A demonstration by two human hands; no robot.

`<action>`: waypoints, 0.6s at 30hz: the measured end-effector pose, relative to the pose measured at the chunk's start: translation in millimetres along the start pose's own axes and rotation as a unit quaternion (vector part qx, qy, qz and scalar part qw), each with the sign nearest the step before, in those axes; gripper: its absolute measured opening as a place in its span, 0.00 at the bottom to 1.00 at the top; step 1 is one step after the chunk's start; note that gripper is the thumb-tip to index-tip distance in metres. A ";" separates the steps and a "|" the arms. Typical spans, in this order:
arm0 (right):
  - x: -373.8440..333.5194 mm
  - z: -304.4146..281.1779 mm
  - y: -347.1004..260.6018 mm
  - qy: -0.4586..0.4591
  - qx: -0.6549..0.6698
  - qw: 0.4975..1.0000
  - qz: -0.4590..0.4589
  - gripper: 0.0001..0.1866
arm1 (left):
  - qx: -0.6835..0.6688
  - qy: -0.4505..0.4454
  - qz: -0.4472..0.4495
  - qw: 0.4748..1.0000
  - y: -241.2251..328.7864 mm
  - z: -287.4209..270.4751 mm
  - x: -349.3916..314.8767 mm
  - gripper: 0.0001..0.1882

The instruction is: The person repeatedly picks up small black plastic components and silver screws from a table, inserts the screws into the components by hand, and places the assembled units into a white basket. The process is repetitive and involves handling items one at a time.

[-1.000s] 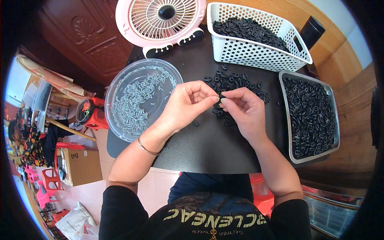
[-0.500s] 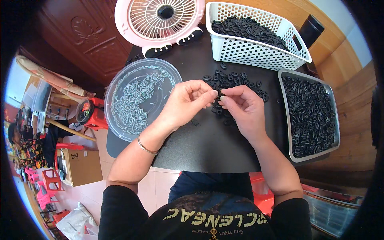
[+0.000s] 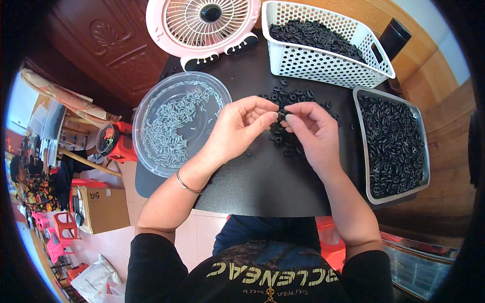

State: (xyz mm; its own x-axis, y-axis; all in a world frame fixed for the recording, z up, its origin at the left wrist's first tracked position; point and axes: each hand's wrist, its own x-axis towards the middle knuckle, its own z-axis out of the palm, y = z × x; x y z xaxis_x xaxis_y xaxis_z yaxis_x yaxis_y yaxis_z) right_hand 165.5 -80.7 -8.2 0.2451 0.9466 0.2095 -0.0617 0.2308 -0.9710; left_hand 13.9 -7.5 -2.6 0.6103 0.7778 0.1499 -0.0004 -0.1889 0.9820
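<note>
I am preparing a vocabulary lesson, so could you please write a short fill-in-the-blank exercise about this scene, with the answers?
1. The left hand and the right hand are close together over loose parts coloured ____.
2. The clear round tub of silvery pieces stands on the person's ____ side.
3. The frame of the fan is ____.
4. The walls of the white basket are full of small round ____.

Missing words: black; left; pink; holes.

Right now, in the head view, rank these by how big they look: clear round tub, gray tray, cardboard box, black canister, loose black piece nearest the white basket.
Largest: clear round tub and gray tray, too alike to rank.
Next: cardboard box.
Then: black canister.
Smallest: loose black piece.
</note>
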 end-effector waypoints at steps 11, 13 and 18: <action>6.0 -8.1 2.9 0.057 0.004 0.998 -0.027 0.06 | 0.384 -0.118 0.183 0.897 -1.8 2.6 -5.9 0.13; 6.0 -8.2 3.6 0.048 0.004 0.998 -0.027 0.06 | 0.389 -0.113 0.193 0.894 -2.9 3.6 -6.4 0.12; 5.1 -7.9 3.5 0.039 0.004 0.999 -0.024 0.06 | 0.400 -0.096 0.202 0.889 -3.7 4.0 -6.0 0.09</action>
State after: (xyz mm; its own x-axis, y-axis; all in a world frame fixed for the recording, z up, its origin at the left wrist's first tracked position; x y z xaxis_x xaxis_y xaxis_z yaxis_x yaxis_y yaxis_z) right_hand 174.2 -76.9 -11.5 0.3217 0.9144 0.2459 -0.0551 0.2774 -0.9592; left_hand 13.4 -13.8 -7.6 0.8119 0.4475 0.3750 0.2657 -0.8551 0.4452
